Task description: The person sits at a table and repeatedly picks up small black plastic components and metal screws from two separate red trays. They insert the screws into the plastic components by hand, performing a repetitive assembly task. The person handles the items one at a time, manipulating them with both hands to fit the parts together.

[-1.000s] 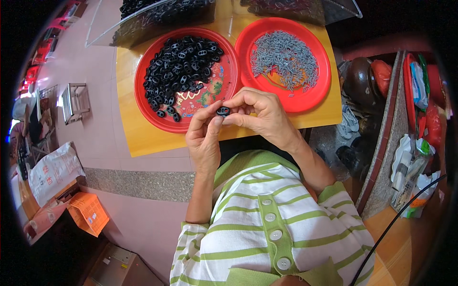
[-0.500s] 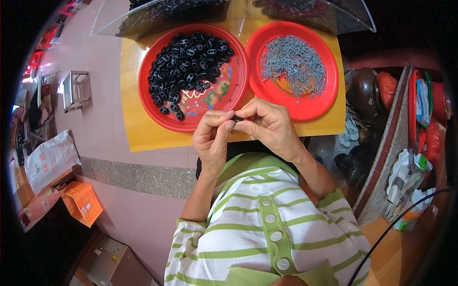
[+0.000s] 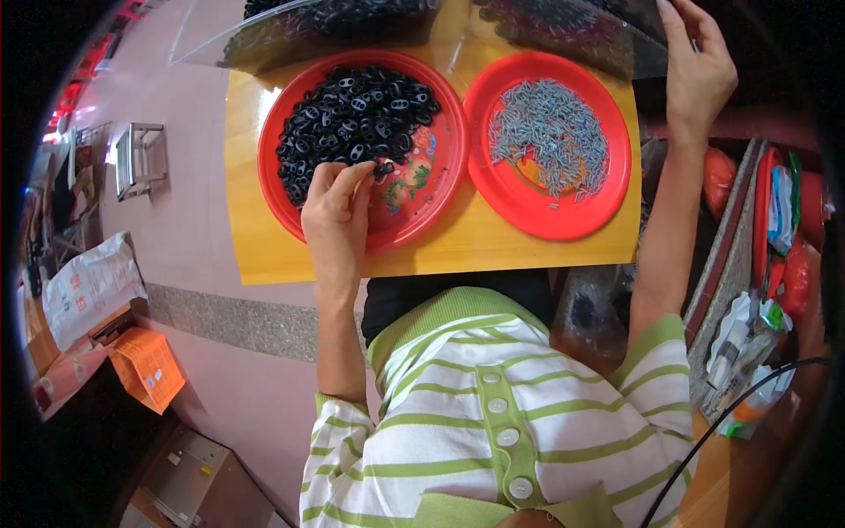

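Observation:
My left hand reaches over the near edge of the left red plate. Its thumb and finger close on a small black oval two-holed part, at the edge of a heap of similar black parts on that plate. Far right, my right hand is raised at the corner of a clear plastic bin; its fingers are apart and nothing shows between them. The second red plate bears a pile of small grey screws, untouched by either hand.
Both plates stand on a yellow table, with clear bins of black parts along the far side. A small metal stool and an orange box are on the left. Bagged items and a dark cable lie on the right.
My hands, together in front of the plates half a second ago, have parted. The left moved to the black parts and pinches one; the right went up to the bin's corner.

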